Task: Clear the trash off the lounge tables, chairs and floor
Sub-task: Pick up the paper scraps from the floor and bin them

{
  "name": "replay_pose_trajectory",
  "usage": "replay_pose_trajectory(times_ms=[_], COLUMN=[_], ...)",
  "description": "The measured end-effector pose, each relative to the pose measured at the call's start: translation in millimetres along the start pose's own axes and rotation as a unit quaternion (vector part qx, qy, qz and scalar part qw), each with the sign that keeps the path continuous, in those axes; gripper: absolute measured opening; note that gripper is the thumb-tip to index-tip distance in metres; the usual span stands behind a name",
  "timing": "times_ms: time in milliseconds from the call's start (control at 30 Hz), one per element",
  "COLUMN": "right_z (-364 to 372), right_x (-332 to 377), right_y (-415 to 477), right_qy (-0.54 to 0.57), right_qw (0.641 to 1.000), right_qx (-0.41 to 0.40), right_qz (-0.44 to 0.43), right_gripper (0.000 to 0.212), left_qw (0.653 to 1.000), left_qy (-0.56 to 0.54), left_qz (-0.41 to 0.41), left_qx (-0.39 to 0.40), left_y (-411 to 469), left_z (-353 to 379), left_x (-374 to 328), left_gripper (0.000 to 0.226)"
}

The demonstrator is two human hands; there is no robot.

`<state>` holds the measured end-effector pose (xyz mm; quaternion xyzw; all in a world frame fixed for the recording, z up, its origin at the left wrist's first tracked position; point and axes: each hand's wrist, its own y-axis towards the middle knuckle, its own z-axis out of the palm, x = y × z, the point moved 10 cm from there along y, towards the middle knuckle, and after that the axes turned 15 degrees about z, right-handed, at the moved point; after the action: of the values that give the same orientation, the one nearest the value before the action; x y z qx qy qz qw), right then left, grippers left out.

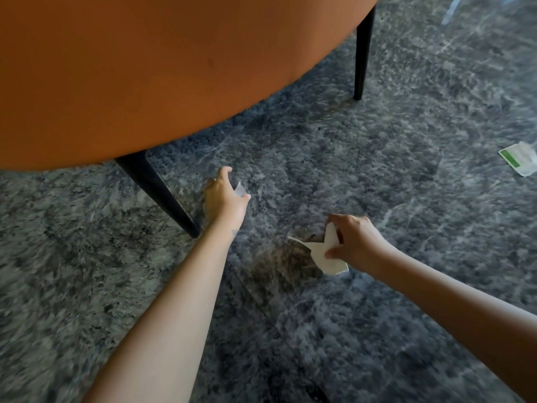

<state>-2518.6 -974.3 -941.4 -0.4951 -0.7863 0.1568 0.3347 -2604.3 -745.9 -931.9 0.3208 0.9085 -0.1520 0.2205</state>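
Note:
My left hand (225, 196) reaches down to the grey shaggy rug (72, 257) beside a black chair leg (158, 193). A small pale scrap (239, 189) shows between its thumb and fingers, and the fingers curl round it. My right hand (353, 242) is lower and to the right, above the dark marbled floor (421, 141). It pinches a crumpled white tissue (325, 254) between thumb and fingers. A white and green wrapper (518, 158) lies on the floor at the right edge.
An orange upholstered chair (145, 68) fills the upper left, with a second black leg (363, 50) at its far side. A clear plastic strip (450, 10) lies on the floor at the top right. The rug's edge runs diagonally under my hands.

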Motion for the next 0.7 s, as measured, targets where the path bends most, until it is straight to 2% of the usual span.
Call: replay_pose_trajectory(times_ms=[67, 167, 367, 467, 600, 700], right_z=[1.7, -2.2, -25.4, -33.7, -39.7, -38.1], right_x=[-1.7, -6.4, -23.9, -28.7, -37.7, -42.0], right_y=[-1.2, -1.6, 1.1, 0.7, -9.2, -17.0], right_qy=[0.002, 0.011, 0.121, 0.191, 0.359, 0.467], right_qw=[1.0, 1.0, 0.992, 0.98, 0.93, 0.881], right_qx=[0.017, 0.028, 0.012, 0.004, -0.006, 0.017], right_qz=[-0.001, -0.001, 0.042, 0.055, 0.079, 0.075], right_gripper=[0.039, 0.033, 0.021, 0.019, 0.015, 0.017], left_qw=[1.0, 0.998, 0.999, 0.994, 0.961, 0.914], left_qy=[-0.023, -0.055, -0.039, -0.108, -0.273, -0.399], left_qz=[0.001, 0.005, -0.007, 0.008, 0.033, 0.011], left_qx=[0.007, 0.016, 0.024, 0.01, 0.038, 0.072], left_y=[-7.4, -18.6, -32.0, -40.7, -69.6, -90.6], left_z=[2.3, 6.7, 13.1, 17.3, 40.8, 59.3], left_x=[-5.9, -12.3, -18.4, -26.7, -53.9, -78.4], left_gripper=[0.049, 0.028, 0.032, 0.029, 0.019, 0.019])
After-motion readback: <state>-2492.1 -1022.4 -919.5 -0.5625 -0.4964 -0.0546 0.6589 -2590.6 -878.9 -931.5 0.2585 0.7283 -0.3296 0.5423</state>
